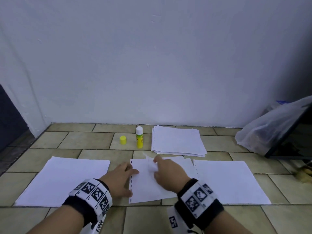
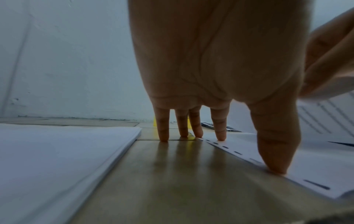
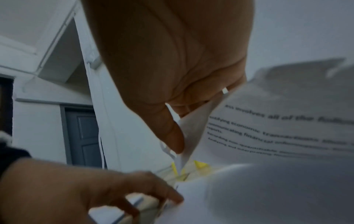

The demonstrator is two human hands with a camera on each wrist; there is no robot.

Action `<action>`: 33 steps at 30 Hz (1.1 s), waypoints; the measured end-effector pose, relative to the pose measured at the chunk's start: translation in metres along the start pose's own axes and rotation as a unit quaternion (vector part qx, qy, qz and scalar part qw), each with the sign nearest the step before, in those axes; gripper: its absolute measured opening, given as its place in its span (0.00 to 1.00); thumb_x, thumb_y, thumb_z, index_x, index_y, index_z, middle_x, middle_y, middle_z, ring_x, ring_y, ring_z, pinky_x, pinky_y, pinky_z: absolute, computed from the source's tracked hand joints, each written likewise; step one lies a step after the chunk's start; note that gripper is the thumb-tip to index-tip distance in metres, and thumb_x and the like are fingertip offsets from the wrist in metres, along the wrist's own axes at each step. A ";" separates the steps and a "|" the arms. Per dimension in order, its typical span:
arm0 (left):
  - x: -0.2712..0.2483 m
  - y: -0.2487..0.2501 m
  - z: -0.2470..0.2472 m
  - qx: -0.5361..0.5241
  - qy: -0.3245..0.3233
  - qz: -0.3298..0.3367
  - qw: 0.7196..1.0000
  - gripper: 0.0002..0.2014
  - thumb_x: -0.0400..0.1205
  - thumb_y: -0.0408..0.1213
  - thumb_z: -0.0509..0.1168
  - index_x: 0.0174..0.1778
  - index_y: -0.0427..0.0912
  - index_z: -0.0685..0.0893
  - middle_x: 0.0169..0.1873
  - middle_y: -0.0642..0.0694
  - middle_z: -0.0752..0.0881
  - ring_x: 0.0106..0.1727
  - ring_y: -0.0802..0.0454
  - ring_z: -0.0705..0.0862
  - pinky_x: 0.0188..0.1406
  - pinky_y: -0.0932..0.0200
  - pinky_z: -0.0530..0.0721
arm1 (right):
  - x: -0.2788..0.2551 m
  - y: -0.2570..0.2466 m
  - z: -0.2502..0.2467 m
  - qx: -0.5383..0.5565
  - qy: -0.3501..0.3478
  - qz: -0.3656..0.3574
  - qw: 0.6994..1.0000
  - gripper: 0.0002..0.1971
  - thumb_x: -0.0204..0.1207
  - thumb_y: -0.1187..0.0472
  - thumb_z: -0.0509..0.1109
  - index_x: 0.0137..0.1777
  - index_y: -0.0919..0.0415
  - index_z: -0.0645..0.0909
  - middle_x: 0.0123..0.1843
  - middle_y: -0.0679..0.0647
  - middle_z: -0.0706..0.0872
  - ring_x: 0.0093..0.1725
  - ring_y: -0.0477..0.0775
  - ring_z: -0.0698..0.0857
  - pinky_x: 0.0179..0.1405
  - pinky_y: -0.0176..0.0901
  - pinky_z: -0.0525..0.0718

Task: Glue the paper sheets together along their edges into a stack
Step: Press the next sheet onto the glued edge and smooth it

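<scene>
White top sheet point(image 1: 148, 181), frame centre: my left hand point(image 1: 120, 177) presses its punched edge flat, fingers straight, so my right hand point(image 1: 166, 174), pinching its corner, can peel it.

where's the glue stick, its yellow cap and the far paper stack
glue stick point(image 1: 139, 139), head view, on the yellow-green body, standing upright with its white tip up
yellow cap point(image 1: 123, 140), head view, on the cap's side, standing apart left of the stick
far paper stack point(image 1: 177, 141), head view, on the top sheet's middle
</scene>
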State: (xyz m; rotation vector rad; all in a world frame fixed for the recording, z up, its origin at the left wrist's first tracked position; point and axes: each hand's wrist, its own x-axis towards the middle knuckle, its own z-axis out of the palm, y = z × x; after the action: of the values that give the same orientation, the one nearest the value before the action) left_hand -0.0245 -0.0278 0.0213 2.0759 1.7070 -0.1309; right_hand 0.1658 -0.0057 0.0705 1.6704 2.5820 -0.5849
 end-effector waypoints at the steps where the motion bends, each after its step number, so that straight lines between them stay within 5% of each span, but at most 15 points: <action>1: 0.000 0.000 0.000 0.002 0.000 -0.002 1.000 0.39 0.78 0.50 0.70 0.83 0.54 0.58 0.78 0.52 0.56 0.79 0.53 0.62 0.76 0.58 0.68 | 0.005 -0.005 0.007 0.003 -0.013 -0.003 1.000 0.18 0.81 0.63 0.57 0.70 0.63 0.68 0.60 0.63 0.83 0.58 0.64 0.82 0.48 0.46 0.76; 5: 0.000 0.000 0.001 0.020 0.000 -0.014 1.000 0.39 0.77 0.52 0.70 0.82 0.52 0.60 0.80 0.52 0.57 0.78 0.52 0.63 0.76 0.54 0.69 | 0.018 -0.012 0.023 0.046 -0.055 -0.004 0.997 0.20 0.80 0.58 0.62 0.71 0.60 0.71 0.64 0.62 0.81 0.62 0.61 0.80 0.55 0.45 0.77; 10: 0.001 0.004 -0.004 0.128 0.008 -0.029 0.991 0.37 0.76 0.55 0.68 0.80 0.50 0.62 0.79 0.52 0.62 0.80 0.51 0.59 0.79 0.40 0.56 | 0.019 -0.008 0.028 0.062 -0.080 -0.006 0.995 0.25 0.79 0.50 0.67 0.75 0.55 0.71 0.70 0.59 0.78 0.68 0.59 0.76 0.64 0.44 0.73; 15: 0.002 0.007 -0.005 0.082 0.023 -0.036 0.996 0.38 0.76 0.51 0.70 0.79 0.48 0.60 0.78 0.50 0.64 0.80 0.51 0.60 0.78 0.49 0.59 | 0.019 -0.007 0.032 0.061 -0.067 -0.004 0.996 0.26 0.78 0.47 0.67 0.75 0.53 0.72 0.71 0.56 0.79 0.70 0.57 0.75 0.67 0.44 0.71; 22: -0.007 0.004 0.000 0.118 0.019 -0.041 0.992 0.39 0.74 0.59 0.68 0.79 0.52 0.63 0.79 0.47 0.55 0.80 0.45 0.52 0.79 0.42 0.56 | 0.016 -0.006 0.037 0.004 -0.073 -0.011 0.997 0.29 0.79 0.43 0.65 0.78 0.50 0.69 0.78 0.54 0.72 0.77 0.55 0.69 0.75 0.46 0.64; 29: -0.010 0.006 0.001 0.041 0.027 -0.041 0.998 0.45 0.72 0.58 0.73 0.81 0.49 0.59 0.75 0.53 0.64 0.75 0.54 0.65 0.71 0.56 0.71 | 0.014 -0.008 0.041 -0.028 -0.081 -0.001 0.996 0.29 0.78 0.42 0.65 0.78 0.48 0.67 0.76 0.57 0.72 0.72 0.60 0.74 0.72 0.51 0.71; 33: -0.012 0.007 0.002 0.024 0.027 -0.048 0.998 0.46 0.73 0.58 0.73 0.82 0.48 0.58 0.77 0.54 0.62 0.76 0.55 0.64 0.73 0.56 0.71 | 0.014 -0.009 0.041 -0.041 -0.090 0.002 0.995 0.30 0.78 0.42 0.65 0.78 0.51 0.68 0.76 0.59 0.71 0.73 0.61 0.72 0.72 0.52 0.71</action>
State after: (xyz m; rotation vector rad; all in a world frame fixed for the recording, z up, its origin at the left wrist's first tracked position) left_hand -0.0198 -0.0406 0.0257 2.0496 1.8551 -0.1482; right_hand 0.1434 -0.0095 0.0317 1.5214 2.4413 -0.5906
